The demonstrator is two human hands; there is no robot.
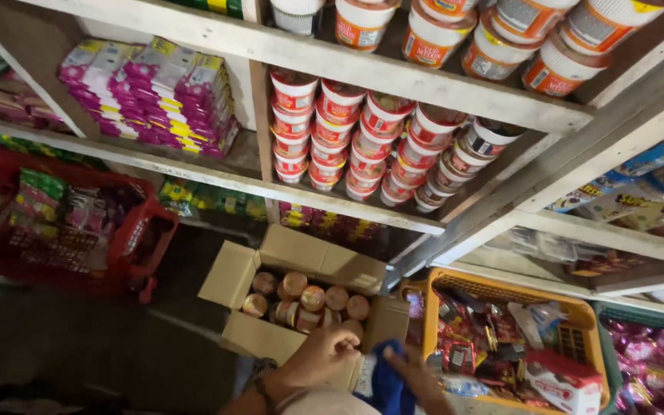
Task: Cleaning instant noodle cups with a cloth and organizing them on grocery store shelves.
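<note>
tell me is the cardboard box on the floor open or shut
Open: the box has its flaps folded outward, and round cup lids show inside it.

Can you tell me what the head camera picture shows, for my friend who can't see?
The left hand reaches into an open cardboard box of noodle cups on the floor. The right hand hovers beside a yellow basket of snacks, below shelves stacked with cups.

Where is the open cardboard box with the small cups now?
In the head view, the open cardboard box stands on the floor at bottom centre, below the shelves, between the red basket and the yellow basket, just beyond the left hand.
</note>
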